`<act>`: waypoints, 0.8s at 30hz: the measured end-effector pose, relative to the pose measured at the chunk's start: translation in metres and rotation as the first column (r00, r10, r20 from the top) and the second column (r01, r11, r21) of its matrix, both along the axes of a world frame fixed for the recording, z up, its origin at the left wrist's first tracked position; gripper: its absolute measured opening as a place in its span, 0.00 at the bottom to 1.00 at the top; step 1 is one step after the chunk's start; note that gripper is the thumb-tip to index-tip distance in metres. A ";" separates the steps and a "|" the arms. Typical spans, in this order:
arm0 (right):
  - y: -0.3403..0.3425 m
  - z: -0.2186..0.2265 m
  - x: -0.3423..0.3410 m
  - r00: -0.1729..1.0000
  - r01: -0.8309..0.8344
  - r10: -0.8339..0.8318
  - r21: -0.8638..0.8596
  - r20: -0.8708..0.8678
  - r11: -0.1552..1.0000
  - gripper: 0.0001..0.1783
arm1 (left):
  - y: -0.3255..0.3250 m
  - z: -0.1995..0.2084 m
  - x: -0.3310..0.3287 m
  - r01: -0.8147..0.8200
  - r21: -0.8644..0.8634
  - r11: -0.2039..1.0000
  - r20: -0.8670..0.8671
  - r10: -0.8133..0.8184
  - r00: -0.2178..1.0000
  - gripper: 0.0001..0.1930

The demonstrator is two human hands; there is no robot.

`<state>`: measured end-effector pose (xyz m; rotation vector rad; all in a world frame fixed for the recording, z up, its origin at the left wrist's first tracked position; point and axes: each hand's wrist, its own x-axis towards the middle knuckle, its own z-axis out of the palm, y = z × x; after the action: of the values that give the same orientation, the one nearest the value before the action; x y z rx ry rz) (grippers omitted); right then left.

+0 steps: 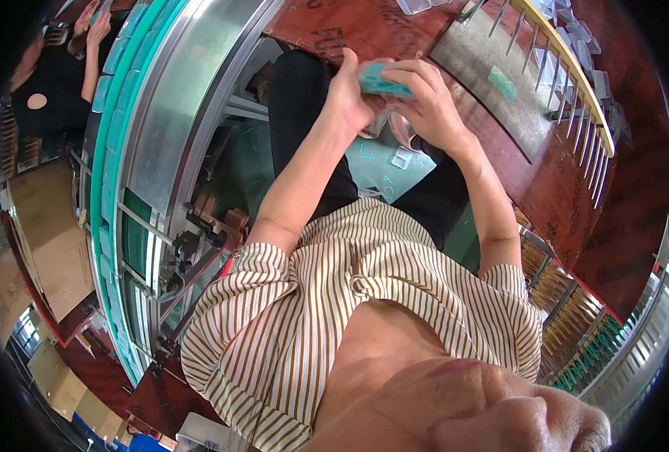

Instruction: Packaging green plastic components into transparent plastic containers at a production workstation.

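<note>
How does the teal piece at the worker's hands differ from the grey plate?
The teal piece looks much smaller than the grey plate. The piece is held up by the right hand; the plate lies on the red-brown table. The piece looks blurred, the plate sharper. No shared feature is plain.

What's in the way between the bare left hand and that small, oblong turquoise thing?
Nothing visible. The small, oblong turquoise thing is between the bare left hand and the bare right hand, which curls over it. Blur hides what it's made of and whether the left hand touches it.
</note>
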<state>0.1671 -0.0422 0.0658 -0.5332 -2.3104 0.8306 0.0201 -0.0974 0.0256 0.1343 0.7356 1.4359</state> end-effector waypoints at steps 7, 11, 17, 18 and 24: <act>0.005 0.013 0.008 0.997 0.077 -0.080 -0.119 -0.019 0.990 0.20 | -0.006 0.022 0.032 -0.172 0.476 0.862 -0.806 0.506 0.306 0.23; 0.004 0.021 0.012 0.995 0.090 -0.097 -0.149 -0.040 0.985 0.18 | -0.013 0.037 0.021 0.148 0.438 0.887 -0.739 0.262 0.621 0.20; -0.005 0.025 -0.009 0.987 0.037 -0.032 0.028 -0.154 0.999 0.18 | -0.036 0.060 -0.004 0.213 0.234 0.949 -0.922 0.147 0.359 0.20; -0.005 0.019 -0.013 0.989 0.024 -0.002 0.150 -0.145 0.988 0.19 | -0.041 0.062 -0.013 0.271 0.158 0.950 -0.967 0.093 0.236 0.21; -0.045 0.019 -0.074 0.961 -0.214 0.235 0.147 -0.143 0.966 0.26 | -0.095 0.070 -0.092 0.337 0.006 0.941 -0.993 0.046 -0.111 0.25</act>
<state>0.0930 -0.0872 0.0851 -0.1417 -2.2830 0.7883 -0.0718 -0.1929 0.0960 1.7193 1.7048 0.9195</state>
